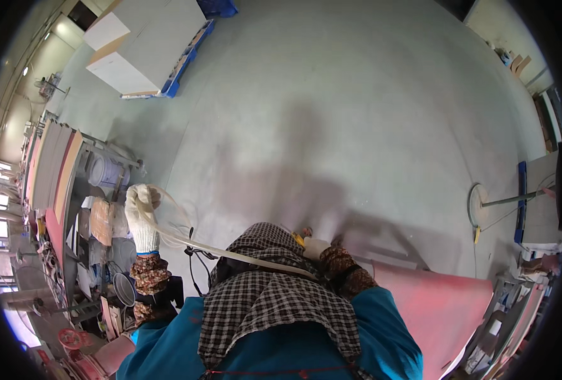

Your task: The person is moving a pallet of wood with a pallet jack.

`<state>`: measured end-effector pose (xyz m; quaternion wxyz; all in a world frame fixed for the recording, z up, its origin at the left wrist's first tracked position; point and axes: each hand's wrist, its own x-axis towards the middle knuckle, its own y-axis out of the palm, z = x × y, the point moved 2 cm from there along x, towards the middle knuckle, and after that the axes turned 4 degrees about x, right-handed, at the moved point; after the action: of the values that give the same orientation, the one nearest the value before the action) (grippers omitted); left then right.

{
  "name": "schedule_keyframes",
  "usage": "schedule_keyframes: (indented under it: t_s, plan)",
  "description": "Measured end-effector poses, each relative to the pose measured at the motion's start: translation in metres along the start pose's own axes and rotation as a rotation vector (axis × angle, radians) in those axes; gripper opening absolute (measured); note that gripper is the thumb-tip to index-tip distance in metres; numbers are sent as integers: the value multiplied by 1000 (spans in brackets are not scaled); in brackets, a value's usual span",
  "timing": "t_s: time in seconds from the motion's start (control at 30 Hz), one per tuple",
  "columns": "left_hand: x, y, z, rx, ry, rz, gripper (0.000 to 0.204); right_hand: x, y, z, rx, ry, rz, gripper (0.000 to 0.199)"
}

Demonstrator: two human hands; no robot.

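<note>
I'd keep the thin pale flexible edge strip (pixel 230 254) taut and flat across the centre of the frame. My left hand (pixel 141 215), white-gloved, centre-left, is closed around its looping end. My right hand (pixel 314 247), gloved, touches the strip near centre; its grip I cannot tell.

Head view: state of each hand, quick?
Left hand: closed on a pale strip, raised.
Right hand: mostly hidden behind the checked scarf; near the strip's other end, grip cannot be told.
</note>
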<state>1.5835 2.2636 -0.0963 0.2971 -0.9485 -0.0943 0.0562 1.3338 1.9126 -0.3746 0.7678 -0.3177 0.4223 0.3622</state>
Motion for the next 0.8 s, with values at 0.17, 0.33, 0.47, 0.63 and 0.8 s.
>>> schedule_keyframes:
  t_s: [0.17,0.33,0.47,0.63,0.8]
  plan:
    - [-2,12,-18,-40,-47,84,30,-2,3,-1,80,-79,31,41]
    - [-2,30,-40,-51,14,121,34,12,24,-8,115,-198,28,36]
    - [-14,20,-26,-3,16,143,30,13,39,4,139,-165,84,34]
    - [-28,26,2,-85,-38,125,22,10,48,-11,211,-98,69,56]
    - [-47,22,1,35,-37,48,12,-13,-32,16,-260,-128,172,28]
